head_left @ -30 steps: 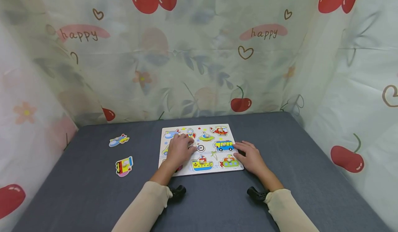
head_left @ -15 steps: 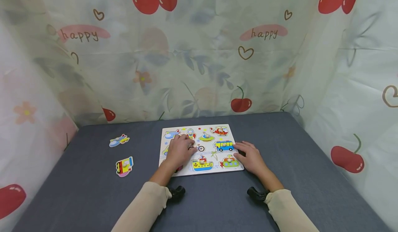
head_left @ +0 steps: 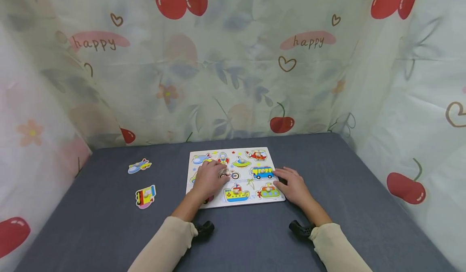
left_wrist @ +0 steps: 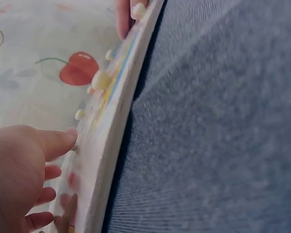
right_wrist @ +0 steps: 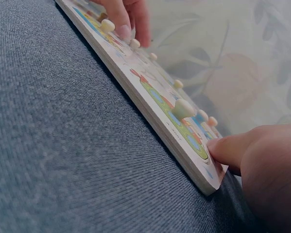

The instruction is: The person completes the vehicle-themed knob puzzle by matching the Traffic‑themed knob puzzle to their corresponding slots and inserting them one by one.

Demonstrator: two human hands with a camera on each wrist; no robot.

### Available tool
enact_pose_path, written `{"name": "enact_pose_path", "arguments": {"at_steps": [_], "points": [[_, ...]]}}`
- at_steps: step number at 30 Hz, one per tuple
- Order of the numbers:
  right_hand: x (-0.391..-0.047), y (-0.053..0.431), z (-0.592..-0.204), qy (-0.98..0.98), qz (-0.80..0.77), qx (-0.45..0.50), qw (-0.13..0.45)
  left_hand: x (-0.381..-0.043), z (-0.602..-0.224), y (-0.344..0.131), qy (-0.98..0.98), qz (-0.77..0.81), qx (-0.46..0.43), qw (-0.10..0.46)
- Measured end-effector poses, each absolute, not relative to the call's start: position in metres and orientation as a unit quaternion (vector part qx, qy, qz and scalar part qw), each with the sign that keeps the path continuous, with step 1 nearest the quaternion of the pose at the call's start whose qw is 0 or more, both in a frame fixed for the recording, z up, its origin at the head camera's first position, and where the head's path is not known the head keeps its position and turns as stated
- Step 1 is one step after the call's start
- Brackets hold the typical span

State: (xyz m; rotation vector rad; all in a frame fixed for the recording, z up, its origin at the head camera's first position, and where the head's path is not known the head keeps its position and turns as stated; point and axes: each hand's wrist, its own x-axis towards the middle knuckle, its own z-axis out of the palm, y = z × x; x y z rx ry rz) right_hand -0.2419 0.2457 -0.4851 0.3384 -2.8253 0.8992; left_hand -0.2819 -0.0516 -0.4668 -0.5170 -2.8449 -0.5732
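A white knobbed puzzle board (head_left: 218,200) lies on the table, filled with vehicle pictures and pieces. My left hand (head_left: 208,179) is over its left half, fingers loosely spread and thumb beside the bicycle piece (head_left: 234,175). In the right wrist view, that thumb and a finger stand apart near a small knob (right_wrist: 134,43). The rocket piece (head_left: 223,158) shows just beyond the fingers. My right hand (head_left: 293,186) rests at the board's right edge, fingers extended by the bus piece (head_left: 262,173) and thumb beside the submarine piece (head_left: 268,191).
Left of the board lie two loose pieces, an airplane (head_left: 139,166) and a red and yellow vehicle piece (head_left: 145,196). A grey cloth covers the table (head_left: 251,239). Patterned curtains (head_left: 233,81) enclose the back and sides.
My left hand has drawn back slightly toward me, showing more of the rocket and bicycle pieces. The head view has tilted a little upward. The right hand stays at the board's edge.
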Motion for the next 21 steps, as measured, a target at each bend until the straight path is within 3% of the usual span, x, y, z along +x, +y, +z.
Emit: {"name": "enact_pose_path", "arguments": {"at_steps": [13,21], "points": [[-0.242,0.243,-0.484,-0.946,0.301,0.101,0.062,-0.259,-0.456,-0.068,-0.927,-0.3,-0.203,0.096],[-0.243,0.245,-0.486,-0.945,0.298,0.11,0.074,-0.236,-0.445,-0.091,-0.911,-0.323,-0.223,0.127]]}}
